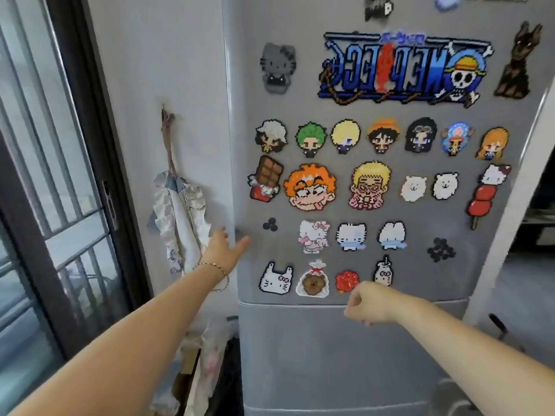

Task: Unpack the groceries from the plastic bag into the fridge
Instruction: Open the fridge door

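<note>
Fridge door (420,277), smooth grey, bears pixel-bead magnets (309,187), mirrored One Piece logo (402,67) upper right; my left hand (223,250) spreads at its edge, right hand (369,304) fisted, empty.

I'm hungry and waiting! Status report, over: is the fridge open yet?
Left hand touching upper fridge door at its left edge. Right hand curled, holding nothing. Door shut. Nothing blocks it.

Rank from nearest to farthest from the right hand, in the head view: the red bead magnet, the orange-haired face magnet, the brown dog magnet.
1. Red bead magnet, up-left of the right hand.
2. Orange-haired face magnet, higher up, further left.
3. Brown dog magnet, top right corner.
</note>
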